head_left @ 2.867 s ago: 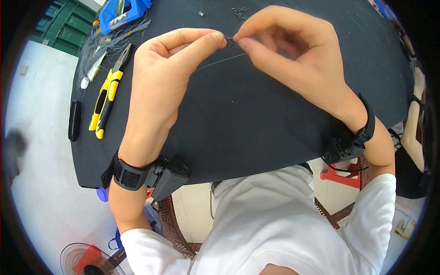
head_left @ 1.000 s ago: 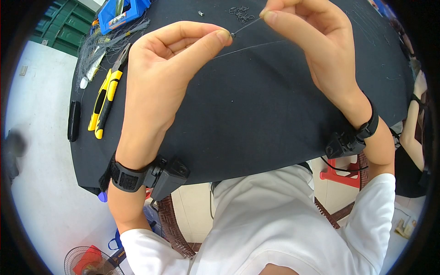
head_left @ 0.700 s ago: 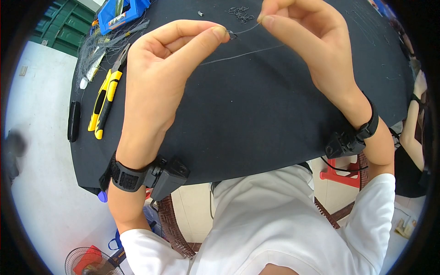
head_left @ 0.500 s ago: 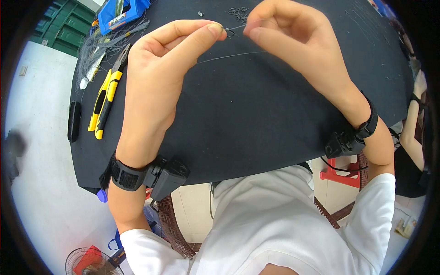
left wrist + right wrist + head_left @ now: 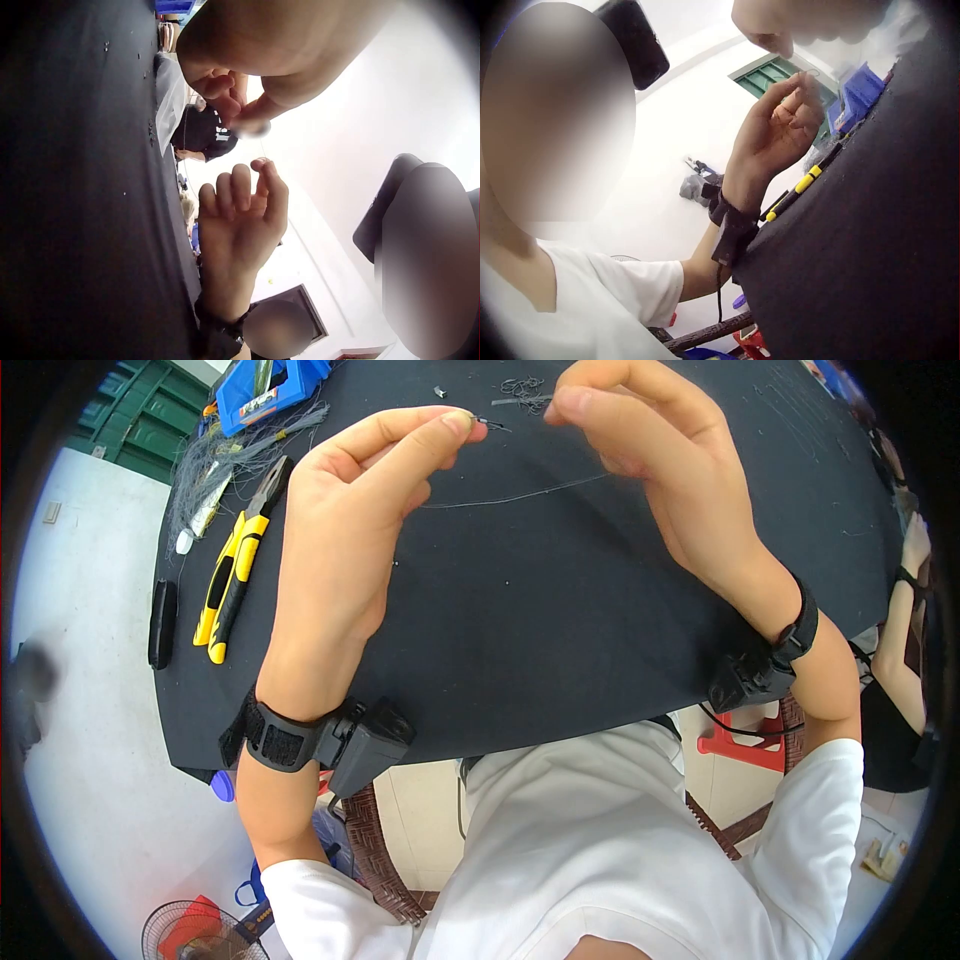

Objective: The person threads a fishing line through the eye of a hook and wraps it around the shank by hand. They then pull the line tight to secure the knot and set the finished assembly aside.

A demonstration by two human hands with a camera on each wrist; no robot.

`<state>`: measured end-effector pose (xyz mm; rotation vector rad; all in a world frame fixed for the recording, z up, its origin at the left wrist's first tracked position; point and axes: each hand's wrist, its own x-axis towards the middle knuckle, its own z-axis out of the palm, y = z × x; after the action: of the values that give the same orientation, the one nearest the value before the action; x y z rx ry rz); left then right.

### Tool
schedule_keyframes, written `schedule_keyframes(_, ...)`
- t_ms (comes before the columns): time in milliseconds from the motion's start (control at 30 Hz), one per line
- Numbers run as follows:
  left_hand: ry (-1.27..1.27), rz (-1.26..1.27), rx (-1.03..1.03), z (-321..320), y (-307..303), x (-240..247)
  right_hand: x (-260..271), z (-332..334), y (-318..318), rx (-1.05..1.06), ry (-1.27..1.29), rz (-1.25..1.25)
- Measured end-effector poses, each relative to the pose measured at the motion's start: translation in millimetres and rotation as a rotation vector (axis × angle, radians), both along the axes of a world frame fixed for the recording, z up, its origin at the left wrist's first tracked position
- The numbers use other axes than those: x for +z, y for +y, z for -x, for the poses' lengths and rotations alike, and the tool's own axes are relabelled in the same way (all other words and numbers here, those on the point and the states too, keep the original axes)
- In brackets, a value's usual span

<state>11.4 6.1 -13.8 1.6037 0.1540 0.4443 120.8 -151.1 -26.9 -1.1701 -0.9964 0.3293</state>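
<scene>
In the head view my left hand (image 5: pixel 350 530) pinches a small dark hook-like piece (image 5: pixel 490 424) between thumb and forefinger; it sticks out to the right of the fingertips. My right hand (image 5: pixel 680 480) is apart from it, thumb and forefinger close together around a fine strand (image 5: pixel 515 401). Another stretch of thin line (image 5: pixel 520 496) sags between the two hands, its ends hidden behind them. The right wrist view shows the left hand (image 5: pixel 776 139) gripping a small curved piece. In the left wrist view the right hand's (image 5: pixel 244 217) fingers are bent.
Yellow-black pliers (image 5: pixel 232 575) lie left of the left hand, beside a tangle of grey strands (image 5: pixel 215 475). A blue tray (image 5: pixel 265 395) sits at the back left, a black case (image 5: pixel 162 625) by the left edge. Small dark pieces (image 5: pixel 522 388) lie beyond the hands; loose strands (image 5: pixel 790 410) lie right.
The right fingertips drew away, came back toward the left hand, then rose slightly. The short strand that joined both sets of fingertips no longer spans the gap. The left fingertips shifted slightly left.
</scene>
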Motion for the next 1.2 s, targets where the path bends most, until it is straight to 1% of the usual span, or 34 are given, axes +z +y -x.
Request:
schedule_keyframes(33, 0.009, -0.008, -0.024, 0, 0, 1, 0, -1, 0, -0.013, 0.035, 0.001)
schedule_keyframes(100, 0.029, -0.024, -0.074, 3, -1, 3, 8, 1, -5, -0.071, 0.171, 0.158)
schedule_keyframes(200, 0.003, 0.003, -0.106, 4, -6, 5, 4, 1, -3, 0.002, 0.155, 0.156)
schedule_keyframes(300, 0.042, 0.019, -0.15, 5, -5, 7, 8, 3, -4, -0.017, 0.123, 0.26)
schedule_keyframes(400, 0.079, 0.036, -0.17, 5, -2, 7, 7, 6, -3, -0.029, 0.167, 0.206)
schedule_keyframes(500, 0.073, 0.121, -0.162, 4, 0, 4, 11, 7, -4, 0.052, 0.232, 0.172)
schedule_keyframes(600, 0.043, 0.2, -0.105, 1, -6, 1, 16, 13, -5, 0.103, 0.151, 0.158)
schedule_keyframes(800, 0.071, 0.168, -0.102, 1, -7, -1, 14, 11, -2, -0.009, -0.047, 0.244)
schedule_keyframes(900, 0.081, 0.151, -0.08, 2, -10, 0, 15, 13, -3, 0.02, 0.04, 0.241)
schedule_keyframes(1000, 0.073, 0.158, -0.076, 1, -9, -2, 10, 12, -1, 0.045, 0.068, 0.209)
schedule_keyframes(1100, 0.062, 0.104, -0.083, 1, -8, -3, 14, 14, -3, 0.072, 0.129, 0.247)
schedule_keyframes(1200, 0.032, 0.054, -0.083, 4, -9, 2, 0, 10, 1, -0.106, -0.153, 0.21)
